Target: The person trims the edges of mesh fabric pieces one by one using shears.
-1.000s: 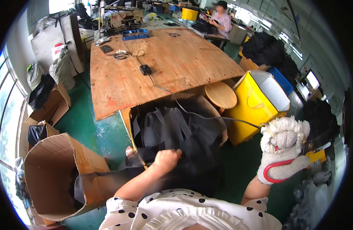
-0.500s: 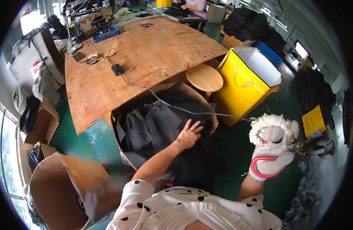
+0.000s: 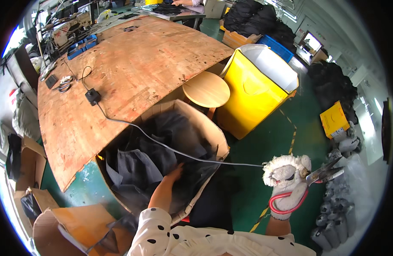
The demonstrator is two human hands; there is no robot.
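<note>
My left hand point(image 3: 174, 173) reaches down into an open cardboard box point(image 3: 209, 128) and touches the black fabric point(image 3: 134, 168) heaped inside. Its fingers are blurred and partly sunk among the folds. Off to the right, my right hand point(image 3: 287, 181) wears a thick white knitted glove and is closed around red-handled scissors point(image 3: 291, 209). Their metal blades point right, away from the box. A grey cord point(image 3: 162, 146) crosses over the box from a black adapter point(image 3: 92, 96) to the gloved hand; its end there cannot be made out.
Beyond the box stands a large wooden table point(image 3: 132, 64) with blue trays point(image 3: 82, 47). A round stool point(image 3: 206, 89) and a yellow bag point(image 3: 252, 91) are beside it. More cardboard boxes point(image 3: 83, 219) sit at lower left; wrapped bundles point(image 3: 333, 217) lie at right. A person point(image 3: 190, 3) works at the back.
My left hand has gone from lying spread on the fabric to reaching deeper into the box, shifting the cloth. The view has turned right; the gloved hand still holds the scissors.
</note>
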